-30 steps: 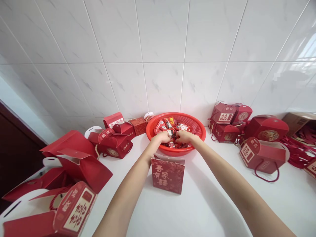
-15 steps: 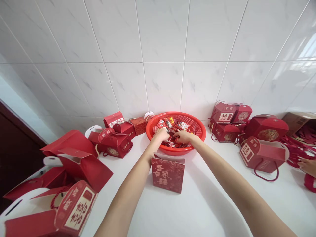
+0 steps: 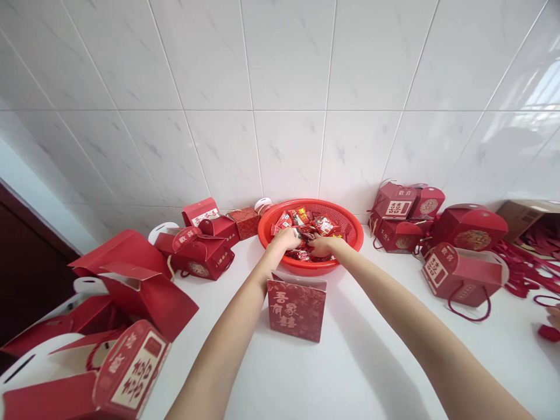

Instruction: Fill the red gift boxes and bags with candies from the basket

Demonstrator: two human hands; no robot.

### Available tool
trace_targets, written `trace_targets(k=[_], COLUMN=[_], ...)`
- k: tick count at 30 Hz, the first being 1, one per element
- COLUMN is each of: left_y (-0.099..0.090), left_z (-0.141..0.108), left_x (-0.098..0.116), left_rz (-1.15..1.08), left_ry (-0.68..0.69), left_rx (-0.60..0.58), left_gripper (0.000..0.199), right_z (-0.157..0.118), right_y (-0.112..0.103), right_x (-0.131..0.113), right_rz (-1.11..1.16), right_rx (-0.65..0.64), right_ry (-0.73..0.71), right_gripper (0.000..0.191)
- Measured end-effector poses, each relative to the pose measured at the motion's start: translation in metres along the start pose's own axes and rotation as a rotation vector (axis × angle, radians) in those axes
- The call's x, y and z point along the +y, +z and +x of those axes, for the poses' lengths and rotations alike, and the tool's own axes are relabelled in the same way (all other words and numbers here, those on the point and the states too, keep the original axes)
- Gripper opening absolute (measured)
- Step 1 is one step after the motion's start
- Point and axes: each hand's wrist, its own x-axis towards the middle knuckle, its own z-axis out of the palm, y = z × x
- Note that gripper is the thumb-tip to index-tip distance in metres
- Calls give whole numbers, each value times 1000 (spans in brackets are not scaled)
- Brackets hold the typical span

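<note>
Both of my hands reach into a red plastic basket (image 3: 356, 248) holding wrapped candies (image 3: 324, 226) in red, white and yellow packets. My left hand (image 3: 287, 239) is closed, with a dark wrapped candy (image 3: 301, 235) at its fingertips. Close beside it, my right hand (image 3: 322, 247) has its fingers bent down among the candies; what they grip is hidden. In front of the basket, below my hands, a red gift box (image 3: 296, 310) with pale lettering stands upright with its top open.
Several red gift boxes (image 3: 202, 256) crowd the white table (image 3: 289, 379) on the left. More boxes (image 3: 464, 274) stand at right, beside a cardboard carton (image 3: 520, 219) and red ribbons (image 3: 516, 268). Another person's hand (image 3: 553, 316) shows at the right edge. A tiled wall (image 3: 289, 146) rises behind.
My two hands have drawn closer together over the candies, and a dark candy shows at my left fingertips. At the right edge, the other person's hand has moved lower.
</note>
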Motion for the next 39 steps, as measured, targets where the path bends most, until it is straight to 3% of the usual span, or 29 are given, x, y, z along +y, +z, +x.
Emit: trace_targets(k=[4,15,17,22,24,27,29,35,39], left_y=[-2,-5,-5,-3,-2,-1,0,1,0], left_z=[-3,-7,-5,-3,-2,0,2,3,3], left_x=[2,5,5,3,2,0,-1,-2,-1], left_rz=[-1,-7,-4,-8,-13,-23,-28,-42,-56], left_ry=[4,-17,-20,-7,5,19,21,10,13], left_rx=[-1,-28,-28,-31,-29,-25,-26,-28,-15], left_gripper=[8,15,16,14,13,12,9,8,11], right_z=[-4,-15,-13,-9,-9,-10,-11,-12,-15], right_y=[-7,-16,-15,-10,-9,-10,-11,-14,-15], right_x=[2,11,12,14,11,4,-1,-3,-1], right_rz=[78,360,357,317,263,136,47,25,21], right_rx=[85,416,372,27,-46,-59,-54,-92,-122], right_ry=[64,98,43,-54,-38,10,24,28,11], right_gripper=[43,37,41,50,61,79,81,43,49])
